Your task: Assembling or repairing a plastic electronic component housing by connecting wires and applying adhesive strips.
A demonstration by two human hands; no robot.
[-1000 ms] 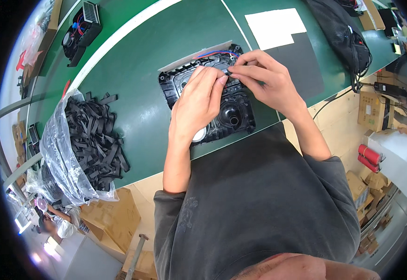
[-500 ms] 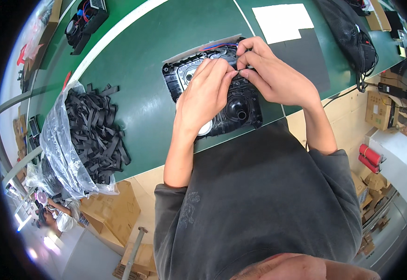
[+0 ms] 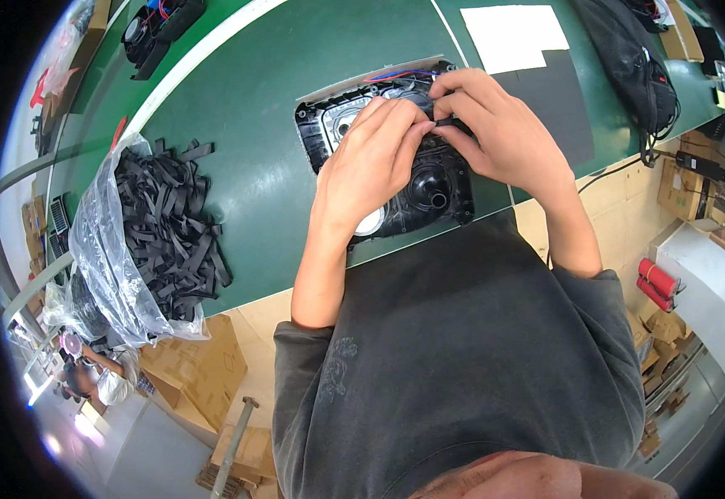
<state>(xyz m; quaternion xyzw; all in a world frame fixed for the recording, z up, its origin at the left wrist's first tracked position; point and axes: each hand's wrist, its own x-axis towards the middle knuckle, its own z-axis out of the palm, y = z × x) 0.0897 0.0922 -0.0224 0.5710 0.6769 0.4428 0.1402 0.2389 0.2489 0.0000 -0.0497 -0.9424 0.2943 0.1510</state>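
Note:
A black plastic housing (image 3: 454, 191) lies open on the green bench, with a round cone, a white round part (image 3: 369, 223), red and blue wires (image 3: 400, 75) and a grey strip (image 3: 342, 81) along its back edge. My left hand (image 3: 367, 162) arches over its middle, fingers bent, thumb and finger pinched. My right hand (image 3: 512, 145) comes from the right with curled fingers meeting the left fingertips. A small dark piece shows between the pinching fingertips; what it is, I cannot make out. My fingers hide part of the housing.
A bag of black straps (image 3: 167, 216) sits at left, another speaker assembly (image 3: 150, 37) at back left. White sheets (image 3: 508, 33), a dark board (image 3: 566, 108) and a black backpack (image 3: 628, 66) lie at right. Cardboard boxes (image 3: 192, 366) are below the bench. A co-worker (image 3: 109, 382) is at lower left.
The bench and items on it have shifted up and slightly right in the picture. Both hands stay pinched together over the housing, with small changes in how my right fingers bend.

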